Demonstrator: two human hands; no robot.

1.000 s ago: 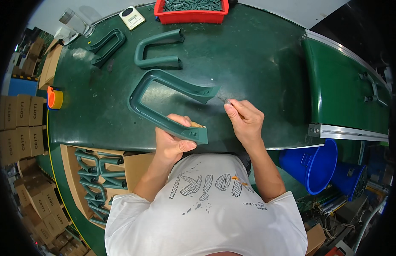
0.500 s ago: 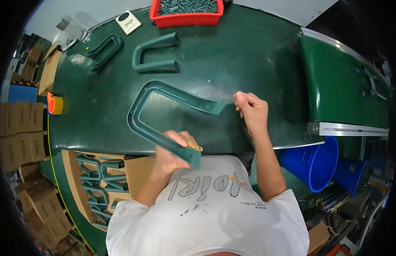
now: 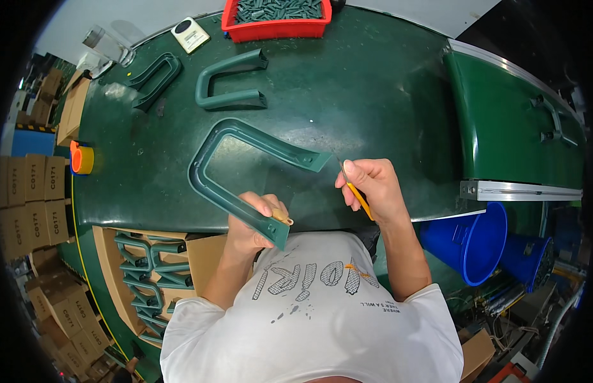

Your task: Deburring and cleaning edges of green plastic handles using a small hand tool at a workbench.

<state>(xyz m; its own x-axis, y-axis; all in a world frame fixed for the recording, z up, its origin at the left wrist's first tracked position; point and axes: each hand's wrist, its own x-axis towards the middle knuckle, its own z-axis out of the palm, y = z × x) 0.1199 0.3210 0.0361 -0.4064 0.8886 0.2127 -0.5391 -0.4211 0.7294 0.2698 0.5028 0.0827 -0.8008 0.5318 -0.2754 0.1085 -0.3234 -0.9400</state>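
Over the table's [image 3: 398,115] near edge, we hold a green bracket [image 3: 205,159] beside a yellow-handled tool [image 3: 360,201]

In the head view, our left hand [image 3: 242,235] has its grip clamped on one arm of the U-shaped green bracket, whose end reaches just past the near edge toward the shirt [image 3: 322,306]. The other arm angles toward the table's right side; holding it this way, we judge, leaves that end bare and within easy reach. A tan piece [image 3: 281,217] shows by the left fingers; we cannot tell what it is.

Our right hand [image 3: 376,188] has its grip together on the slim yellow-handled tool, pinched forward of the handle, likely for finer control. Its tip is near the bracket's free end; whether they touch, we cannot tell.

Two spare brackets [image 3: 232,100] lie toward the far left corner, presumably leaving the middle for our hands. The red bin [image 3: 277,30] of small green pieces [image 3: 277,9] stands at the far edge, perhaps for the same reason. Beside the near edge, toward the left corner, an open carton [image 3: 108,262] holds more brackets.
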